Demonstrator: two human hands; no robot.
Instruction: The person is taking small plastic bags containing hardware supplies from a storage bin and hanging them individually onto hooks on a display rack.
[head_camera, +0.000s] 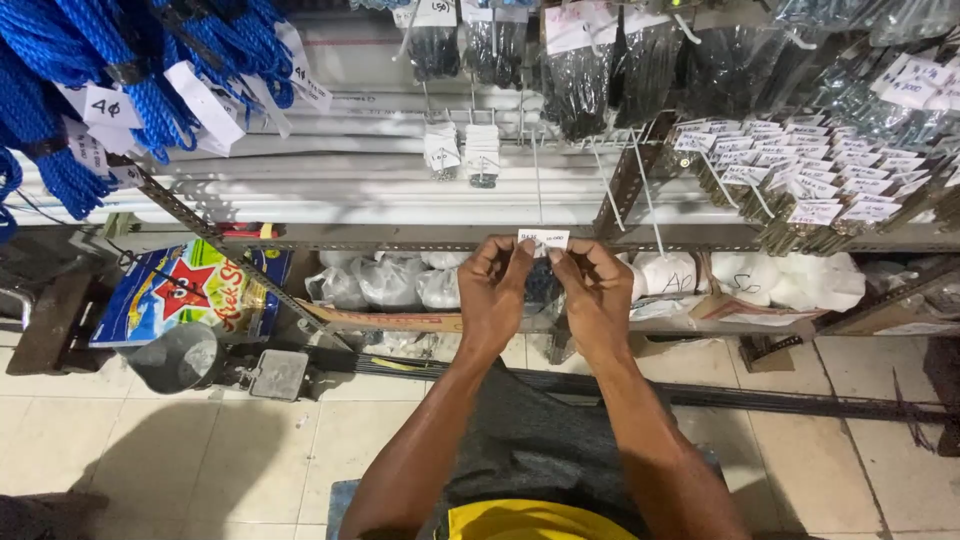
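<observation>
Both hands are raised in front of a metal shelf rack, pinching 1 small packet with a white paper tag (543, 241) between them. The left hand (493, 292) grips the tag's left end, thumb and forefinger closed narrow on the paper at the top of the hand. The right hand (597, 295) does the same on the tag's right end, its fingertips pressed tight on the card. So the tag sits exactly between the 2 grips, at the fingertips and above both knuckles, with its white face turned to the camera. The dark clear bag (541, 285) under the tag hangs down in the gap between the 2 palms, mostly hidden by them; what it holds cannot be told.

Just above the tag, thin wire hooks (650, 205) slope out from the rack. Up right, rows of small tagged packets (800, 190) hang close together on such hooks. At top centre, larger dark bags (610, 70) hang with white labels. Coils of blue rope (120, 70) with price tags fill the upper left. Behind the hands, on the low shelf, lie white plastic sacks (390, 280). To the left a colourful printed bag (195, 290) leans by a grey metal scoop (180, 357) on the tiled floor (200, 440)
</observation>
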